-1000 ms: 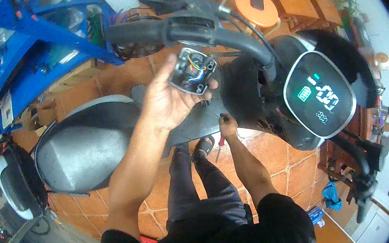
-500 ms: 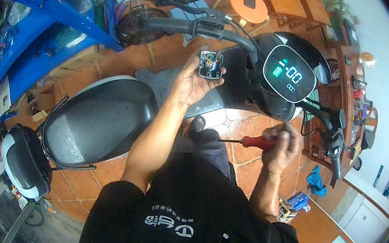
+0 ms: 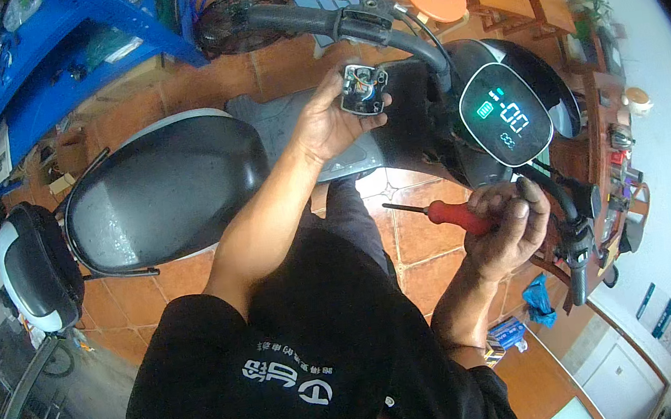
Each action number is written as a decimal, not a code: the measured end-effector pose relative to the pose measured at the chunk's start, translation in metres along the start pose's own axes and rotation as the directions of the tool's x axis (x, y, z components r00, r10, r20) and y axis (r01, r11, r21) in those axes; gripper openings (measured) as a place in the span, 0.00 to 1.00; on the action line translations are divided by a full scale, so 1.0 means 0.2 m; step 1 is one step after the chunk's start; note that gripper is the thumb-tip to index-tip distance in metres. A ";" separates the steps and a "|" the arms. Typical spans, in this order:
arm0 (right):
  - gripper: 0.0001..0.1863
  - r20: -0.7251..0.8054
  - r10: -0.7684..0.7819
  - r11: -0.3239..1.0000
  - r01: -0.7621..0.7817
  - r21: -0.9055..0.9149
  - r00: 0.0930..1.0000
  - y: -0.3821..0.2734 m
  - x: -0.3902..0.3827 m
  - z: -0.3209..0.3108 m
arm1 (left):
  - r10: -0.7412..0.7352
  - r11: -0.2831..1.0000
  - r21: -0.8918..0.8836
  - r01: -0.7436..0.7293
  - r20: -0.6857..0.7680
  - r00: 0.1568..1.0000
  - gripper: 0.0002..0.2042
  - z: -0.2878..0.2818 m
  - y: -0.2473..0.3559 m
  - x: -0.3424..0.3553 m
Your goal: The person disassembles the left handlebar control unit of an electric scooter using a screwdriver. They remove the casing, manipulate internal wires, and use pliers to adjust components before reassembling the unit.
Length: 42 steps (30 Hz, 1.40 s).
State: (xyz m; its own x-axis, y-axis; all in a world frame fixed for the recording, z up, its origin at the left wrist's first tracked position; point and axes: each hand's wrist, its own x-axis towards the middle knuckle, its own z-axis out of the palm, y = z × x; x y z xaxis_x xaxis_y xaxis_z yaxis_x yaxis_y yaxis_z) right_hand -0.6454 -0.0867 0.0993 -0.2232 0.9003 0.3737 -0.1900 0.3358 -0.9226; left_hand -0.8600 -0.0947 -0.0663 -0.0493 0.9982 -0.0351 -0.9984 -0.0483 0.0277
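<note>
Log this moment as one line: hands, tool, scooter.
left hand: holding small open housing, wires exposed | right hand: holding red-handled screwdriver, tip apart from housing | scooter display: lit

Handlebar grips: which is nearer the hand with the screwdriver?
The lower-right grip, near the right hand holding the red screwdriver; the other grip is up top, beyond the left hand.

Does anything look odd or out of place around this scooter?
Yes: the small dark housing held in the left hand is open, coloured wires showing inside, while the scooter display is lit. It looks partly dismantled. I see no spill.
</note>
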 end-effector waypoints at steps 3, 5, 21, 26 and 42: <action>0.14 -0.024 -0.011 0.996 0.013 0.084 1.000 -0.02 0.04 -0.01 | 0.014 1.000 0.003 -0.014 0.000 1.000 0.16 0.05 0.01 -0.01; 0.14 -0.049 -0.020 0.996 0.024 0.088 0.999 -0.03 0.06 -0.01 | 0.031 0.999 0.016 -0.031 0.004 1.000 0.16 0.05 0.01 -0.02; 0.12 -0.042 0.103 0.990 -0.098 0.097 0.994 0.06 0.04 -0.07 | -0.059 0.996 -0.063 0.057 -0.024 0.998 0.18 0.10 0.01 -0.04; 0.11 -0.086 0.154 0.985 -0.146 0.089 0.984 0.08 -0.01 -0.15 | -0.052 0.990 -0.136 0.044 -0.059 0.997 0.27 0.18 0.00 -0.08; 0.13 -0.064 0.228 0.972 -0.223 0.075 0.972 0.12 -0.01 -0.26 | 0.015 0.980 -0.193 -0.041 -0.132 0.991 0.22 0.09 -0.10 -0.07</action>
State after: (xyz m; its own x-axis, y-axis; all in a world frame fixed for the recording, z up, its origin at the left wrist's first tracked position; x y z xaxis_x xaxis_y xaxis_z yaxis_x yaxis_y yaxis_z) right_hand -0.6004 -0.0669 0.0708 -0.1992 0.9689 0.1470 -0.2062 0.1052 -0.9728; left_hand -0.8394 -0.1074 -0.0476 -0.0676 0.9838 -0.1660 -0.9819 -0.0951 -0.1639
